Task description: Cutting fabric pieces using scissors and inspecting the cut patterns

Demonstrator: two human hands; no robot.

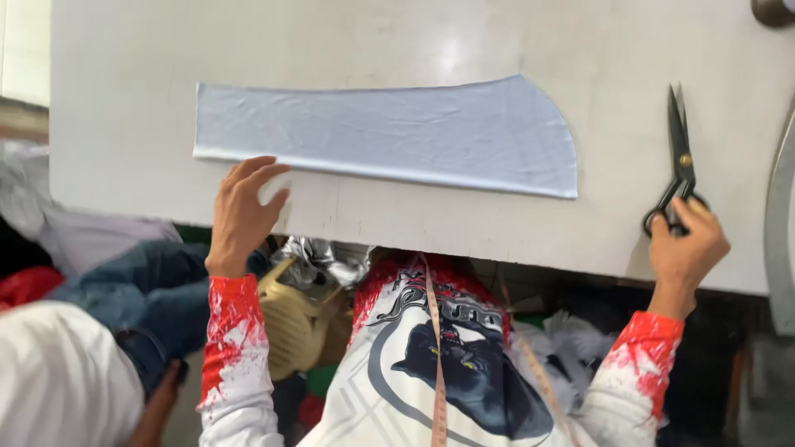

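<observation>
My left hand (pixel 240 211) lies flat on the desk (pixel 397 41), fingers spread, its grip released; the fingertips touch the near long edge of the pale blue cloth piece (pixel 389 132) toward its left end. That cloth lies spread on the white desk, long and narrow, square at the left end and curved at the right, with fine creases across it. Whether it is a single layer or folded double I cannot tell from above.

My right hand (pixel 686 244) is at the desk's near edge, well apart from the cloth, fingers curled on the handles of the black scissors (pixel 681 157). The blades lie closed on the desk, pointing away from me. My fingers cover part of the handle loops, so I cannot make out which fingers pass through them.

My sleeves are white with red splashes, and a measuring tape (pixel 436 356) hangs down my chest over a shirt with a dark animal print; its ends run out of view at the bottom. Below the desk edge things are jumbled and dim: a tan plastic basket (pixel 294 319), something silvery, scraps of cloth. At lower left, another person in a white top and blue jeans is mostly cut off. A grey curved object at the right edge and a dark round thing in the top right corner are cropped.
</observation>
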